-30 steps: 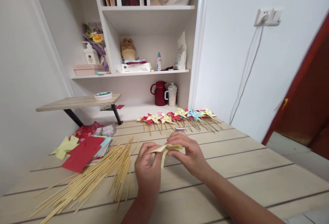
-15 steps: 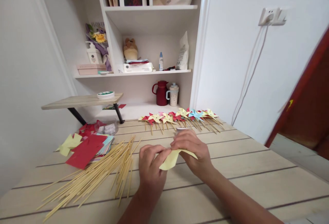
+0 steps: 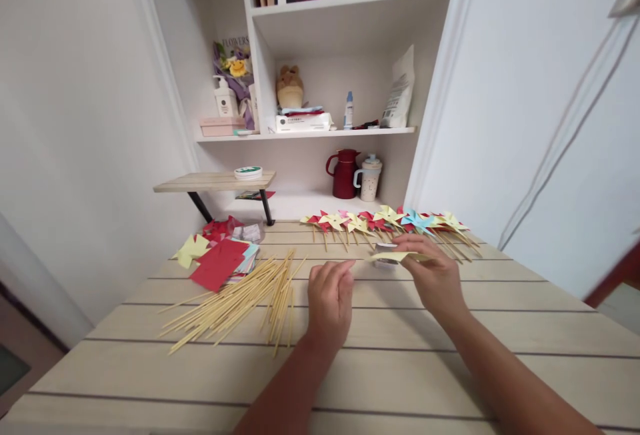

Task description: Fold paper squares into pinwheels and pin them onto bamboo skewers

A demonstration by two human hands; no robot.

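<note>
My right hand [image 3: 435, 272] holds a pale yellow piece of paper [image 3: 387, 256], seen nearly edge-on, over a small clear container [image 3: 384, 248]. The fingers partly cover both, and whether they touch the container I cannot tell. My left hand [image 3: 330, 298] is apart from the paper, above the table to its left. Its fingers are curled with the thumb against the index finger, whose tip points right; anything inside the grip is hidden. Beyond my hands lies a row of paper pinwheels [image 3: 357, 223] on sticks, in yellow, red, pink and blue.
Thin wooden sticks [image 3: 240, 298] lie in a loose pile left of my left hand. Behind them are red paper [image 3: 220, 265] and a yellow pinwheel shape [image 3: 191, 250]. A small raised shelf [image 3: 215, 182] stands at the back left. A red jug [image 3: 345, 175] and a cup [image 3: 371, 178] stand behind the table.
My left hand has let go of the yellow paper and drawn apart from it. My right hand has carried the paper rightward to the small container. The camera view has turned left.
</note>
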